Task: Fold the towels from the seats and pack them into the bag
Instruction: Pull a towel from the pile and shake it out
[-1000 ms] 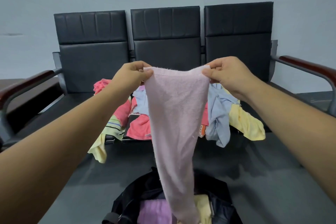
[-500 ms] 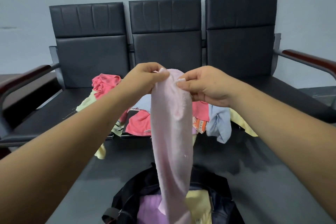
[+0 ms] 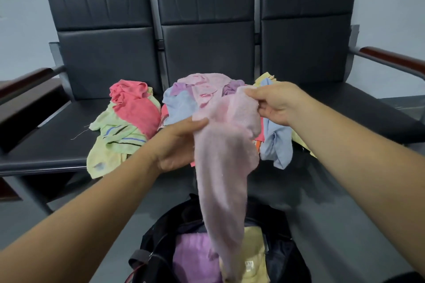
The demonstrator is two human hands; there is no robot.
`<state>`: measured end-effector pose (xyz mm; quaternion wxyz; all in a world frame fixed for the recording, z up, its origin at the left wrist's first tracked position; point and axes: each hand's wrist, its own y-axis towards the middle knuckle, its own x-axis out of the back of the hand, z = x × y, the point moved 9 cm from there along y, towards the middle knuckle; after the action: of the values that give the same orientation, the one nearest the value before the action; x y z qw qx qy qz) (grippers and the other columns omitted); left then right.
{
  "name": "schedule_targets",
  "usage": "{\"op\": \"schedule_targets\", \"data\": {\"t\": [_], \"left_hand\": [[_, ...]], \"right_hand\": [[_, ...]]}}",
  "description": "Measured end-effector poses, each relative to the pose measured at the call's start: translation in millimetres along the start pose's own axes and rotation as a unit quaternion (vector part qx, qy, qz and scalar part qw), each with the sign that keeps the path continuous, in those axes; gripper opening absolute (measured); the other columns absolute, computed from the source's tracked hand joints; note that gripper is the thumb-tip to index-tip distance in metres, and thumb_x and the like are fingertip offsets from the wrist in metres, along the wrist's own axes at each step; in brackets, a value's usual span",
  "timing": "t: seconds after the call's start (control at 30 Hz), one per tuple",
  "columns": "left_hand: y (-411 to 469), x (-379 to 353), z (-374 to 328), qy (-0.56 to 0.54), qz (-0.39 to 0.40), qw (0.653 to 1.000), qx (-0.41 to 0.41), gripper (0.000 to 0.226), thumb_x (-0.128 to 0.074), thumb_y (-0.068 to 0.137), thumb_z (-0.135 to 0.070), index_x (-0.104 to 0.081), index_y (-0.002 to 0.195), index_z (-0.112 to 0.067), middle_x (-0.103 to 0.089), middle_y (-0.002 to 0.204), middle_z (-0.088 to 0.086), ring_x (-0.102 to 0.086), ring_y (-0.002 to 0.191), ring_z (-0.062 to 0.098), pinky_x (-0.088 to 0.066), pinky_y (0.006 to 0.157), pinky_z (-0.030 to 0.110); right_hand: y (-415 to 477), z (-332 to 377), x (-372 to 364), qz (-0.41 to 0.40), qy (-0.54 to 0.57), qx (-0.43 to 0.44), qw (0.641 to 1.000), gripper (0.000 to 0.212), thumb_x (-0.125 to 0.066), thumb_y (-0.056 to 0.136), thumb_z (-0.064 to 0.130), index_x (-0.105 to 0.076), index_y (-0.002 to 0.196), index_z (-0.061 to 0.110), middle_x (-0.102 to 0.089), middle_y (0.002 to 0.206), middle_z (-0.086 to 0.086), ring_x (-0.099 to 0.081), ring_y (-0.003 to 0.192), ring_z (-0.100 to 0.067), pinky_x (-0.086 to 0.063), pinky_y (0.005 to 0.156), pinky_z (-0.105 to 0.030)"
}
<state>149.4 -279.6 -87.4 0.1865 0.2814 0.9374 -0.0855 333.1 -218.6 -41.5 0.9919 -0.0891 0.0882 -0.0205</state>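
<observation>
A person holds a pink towel (image 3: 225, 156) in both hands, straight above the bag (image 3: 156, 236), which stands open on the grey floor (image 3: 345, 225). The left hand (image 3: 177, 145) grips the towel at its left edge, some way below the top. Its thumb lies pressed flat on the cloth, and the other fingers go behind it (hidden, so how they lie cannot be told). The right hand (image 3: 278, 105) is higher and farther from the bag. Its thumb and forefinger pinch the towel's upper corner, while the remaining fingers curl loosely beneath. Between the two hands the cloth is bunched and folded over. From there it hangs in a long narrow strip whose lower end reaches down into the mouth of the bag.

Inside the bag lie a purple towel (image 3: 195, 257) on the left and a yellow towel (image 3: 255, 253) with a small label on the right. They sit side by side, both partly covered by the hanging pink strip.

Beyond the bag stands a black bench (image 3: 207, 53) of three seats, with a loose heap (image 3: 207, 85) of towels on it. To the bag's left a red towel (image 3: 135, 105) lies on top of a green striped towel (image 3: 119, 133). A blue towel (image 3: 181, 105) sits straight beyond the bag, and a second blue cloth (image 3: 276, 145) droops over the seat's front edge to the bag's right.
</observation>
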Motion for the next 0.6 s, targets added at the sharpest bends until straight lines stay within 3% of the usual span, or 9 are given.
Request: {"op": "schedule_targets", "data": {"t": [0.1, 0.17, 0.23, 0.3, 0.33, 0.43, 0.53, 0.6], "left_hand": [[4, 1, -17, -0.125, -0.026, 0.991, -0.042, 0.039, -0.046, 0.096, -0.024, -0.076, 0.110, -0.003, -0.073, 0.114, 0.015, -0.071, 0.107, 0.026, -0.059, 0.088, 0.038], [7, 6, -23, -0.171, -0.036, 0.982, -0.074, 0.041, -0.044, 0.098, -0.025, -0.076, 0.105, 0.000, -0.073, 0.114, 0.016, -0.070, 0.109, 0.027, -0.058, 0.092, 0.038], [8, 16, -24, -0.204, -0.049, 0.973, -0.097, 0.044, -0.042, 0.099, -0.025, -0.077, 0.101, 0.001, -0.073, 0.112, 0.017, -0.071, 0.108, 0.027, -0.058, 0.090, 0.039], [9, 29, -24, -0.242, -0.073, 0.961, -0.112, 0.041, -0.043, 0.101, -0.023, -0.075, 0.104, 0.003, -0.071, 0.117, 0.019, -0.069, 0.111, 0.031, -0.057, 0.094, 0.043], [11, 35, -23, -0.257, -0.082, 0.956, -0.114, 0.039, -0.045, 0.101, -0.022, -0.073, 0.109, 0.004, -0.068, 0.122, 0.021, -0.067, 0.114, 0.032, -0.055, 0.097, 0.045], [17, 50, -21, -0.250, -0.099, 0.958, -0.104, 0.036, -0.048, 0.101, -0.022, -0.066, 0.120, 0.003, -0.065, 0.129, 0.021, -0.065, 0.119, 0.033, -0.051, 0.101, 0.047], [16, 57, -21, -0.201, -0.105, 0.970, -0.087, 0.042, -0.052, 0.095, -0.033, -0.074, 0.111, -0.001, -0.070, 0.121, 0.018, -0.069, 0.111, 0.031, -0.057, 0.092, 0.042], [13, 58, -15, -0.111, -0.095, 0.988, -0.053, 0.054, -0.054, 0.091, -0.049, -0.070, 0.122, -0.008, -0.066, 0.129, 0.014, -0.065, 0.119, 0.029, -0.055, 0.097, 0.040]], "right_hand": [[6, -24, -5, 0.030, 0.048, -0.048, 0.997, 0.032, -0.065, 0.096, 0.002, -0.064, 0.128, 0.000, -0.072, 0.120, -0.012, -0.072, 0.101, -0.019, -0.063, 0.076, -0.030], [3, -40, -15, 0.065, 0.081, -0.083, 0.991, 0.028, -0.064, 0.098, 0.014, -0.067, 0.125, 0.007, -0.072, 0.119, -0.011, -0.072, 0.097, -0.019, -0.063, 0.076, -0.032], [0, -58, -25, 0.101, 0.091, -0.110, 0.985, 0.031, -0.062, 0.097, 0.033, -0.070, 0.118, 0.013, -0.072, 0.116, -0.008, -0.069, 0.102, -0.020, -0.060, 0.087, -0.035], [-6, -81, -36, 0.157, 0.120, -0.147, 0.969, 0.053, -0.066, 0.086, 0.049, -0.069, 0.124, 0.012, -0.070, 0.126, -0.010, -0.065, 0.118, -0.025, -0.051, 0.105, -0.043], [-11, -89, -43, 0.192, 0.129, -0.165, 0.959, 0.058, -0.068, 0.082, 0.049, -0.070, 0.126, 0.011, -0.067, 0.131, -0.012, -0.062, 0.125, -0.028, -0.047, 0.109, -0.045], [-15, -99, -57, 0.250, 0.065, -0.163, 0.952, 0.041, -0.068, 0.089, 0.024, -0.070, 0.125, 0.004, -0.064, 0.137, -0.017, -0.063, 0.125, -0.030, -0.051, 0.105, -0.043], [-10, -89, -63, 0.225, 0.053, -0.138, 0.963, 0.039, -0.071, 0.081, 0.007, -0.070, 0.119, 0.000, -0.070, 0.125, -0.018, -0.070, 0.112, -0.027, -0.058, 0.094, -0.040], [-7, -73, -66, 0.202, 0.093, -0.106, 0.969, 0.032, -0.070, 0.083, 0.006, -0.072, 0.114, 0.002, -0.074, 0.115, -0.015, -0.074, 0.101, -0.024, -0.061, 0.087, -0.039]]}}
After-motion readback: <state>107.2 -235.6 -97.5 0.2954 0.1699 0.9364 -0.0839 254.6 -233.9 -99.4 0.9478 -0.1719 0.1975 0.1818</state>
